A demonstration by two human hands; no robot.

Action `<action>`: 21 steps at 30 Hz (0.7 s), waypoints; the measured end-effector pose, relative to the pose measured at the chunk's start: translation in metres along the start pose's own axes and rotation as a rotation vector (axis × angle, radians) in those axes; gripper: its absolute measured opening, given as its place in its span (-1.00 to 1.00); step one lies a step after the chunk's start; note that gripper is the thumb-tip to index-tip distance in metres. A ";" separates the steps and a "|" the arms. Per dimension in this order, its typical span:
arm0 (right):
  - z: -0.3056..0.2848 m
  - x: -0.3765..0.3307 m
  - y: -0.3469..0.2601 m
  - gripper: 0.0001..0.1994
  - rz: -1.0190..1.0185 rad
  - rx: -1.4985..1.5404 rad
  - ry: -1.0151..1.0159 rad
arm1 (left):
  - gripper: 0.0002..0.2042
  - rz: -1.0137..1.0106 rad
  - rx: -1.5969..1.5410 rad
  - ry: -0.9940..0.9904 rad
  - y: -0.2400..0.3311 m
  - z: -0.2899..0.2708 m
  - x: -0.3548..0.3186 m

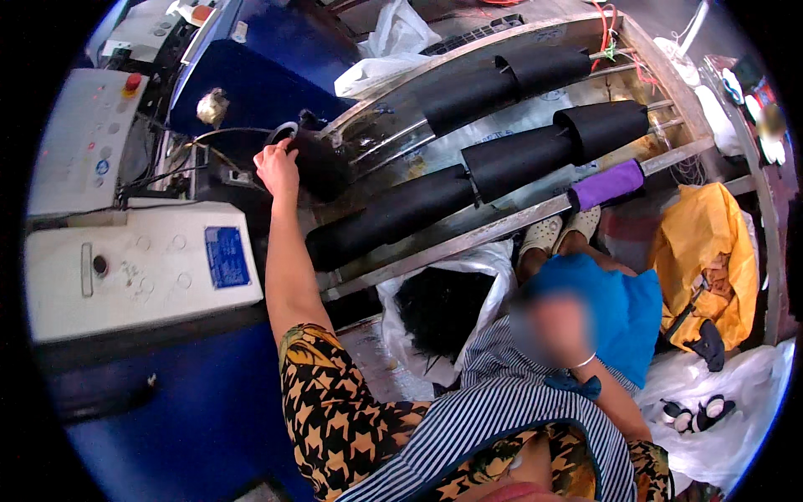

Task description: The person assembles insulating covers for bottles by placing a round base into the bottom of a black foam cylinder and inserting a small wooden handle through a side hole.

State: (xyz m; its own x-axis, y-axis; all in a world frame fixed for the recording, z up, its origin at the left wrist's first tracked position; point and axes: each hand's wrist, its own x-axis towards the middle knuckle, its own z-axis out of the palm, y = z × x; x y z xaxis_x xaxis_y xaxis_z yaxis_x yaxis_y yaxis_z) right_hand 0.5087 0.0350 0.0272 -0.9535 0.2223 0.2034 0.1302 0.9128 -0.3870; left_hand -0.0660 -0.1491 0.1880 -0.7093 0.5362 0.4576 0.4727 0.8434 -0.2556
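My left arm reaches forward to the machine's edge. There my left hand (277,170) has its fingers curled over the pale rim of a black tube-shaped piece (324,167) at the near end of a wooden rack. Close by on the rack, rows of black tubular sleeves (401,205) lie nested along metal rods. My right hand (559,328) is over my lap against a blue cloth (619,305). Its fingers are smeared by blur, so what they do is hidden. A white band circles the right wrist.
A white control panel (88,142) with a red button and a white machine cover (150,272) stand left. Beside my legs sits a white sack (498,276) of black material. A purple roll (611,184) lies on the rack's wooden rail (468,238). A yellow bag (703,251) is right.
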 end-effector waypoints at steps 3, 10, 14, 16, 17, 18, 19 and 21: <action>0.017 -0.018 -0.008 -0.87 0.000 -0.182 -0.035 | -0.69 -0.137 -0.118 0.025 -0.010 -0.023 0.001; 0.001 -0.024 0.005 -0.89 0.033 0.054 0.121 | -0.67 -0.119 -0.220 0.036 0.054 -0.099 -0.016; -0.007 -0.029 0.004 -0.94 0.017 0.093 0.177 | -0.68 -0.074 -0.333 0.016 0.076 -0.148 -0.050; -0.006 -0.036 0.005 -0.94 0.020 0.118 0.198 | -0.69 -0.059 -0.372 0.009 0.102 -0.181 -0.072; -0.007 -0.038 0.005 -0.94 0.013 0.113 0.211 | -0.70 -0.025 -0.422 0.000 0.103 -0.184 -0.082; -0.009 -0.039 0.004 -0.94 0.007 0.108 0.226 | -0.69 -0.024 -0.394 0.003 0.111 -0.190 -0.096; -0.012 -0.040 0.002 -0.93 0.004 0.102 0.238 | -0.70 -0.010 -0.357 0.007 0.122 -0.193 -0.111; -0.021 -0.039 -0.003 -0.94 -0.018 0.118 0.316 | -0.70 0.002 -0.320 -0.084 0.140 -0.195 -0.141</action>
State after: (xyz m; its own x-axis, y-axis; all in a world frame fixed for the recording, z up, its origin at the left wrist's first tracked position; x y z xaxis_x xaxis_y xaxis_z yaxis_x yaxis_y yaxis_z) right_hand 0.5513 0.0303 0.0391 -0.8216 0.3189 0.4726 0.0645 0.8756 -0.4788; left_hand 0.2023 -0.1132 0.2536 -0.7425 0.5500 0.3823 0.6048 0.7958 0.0298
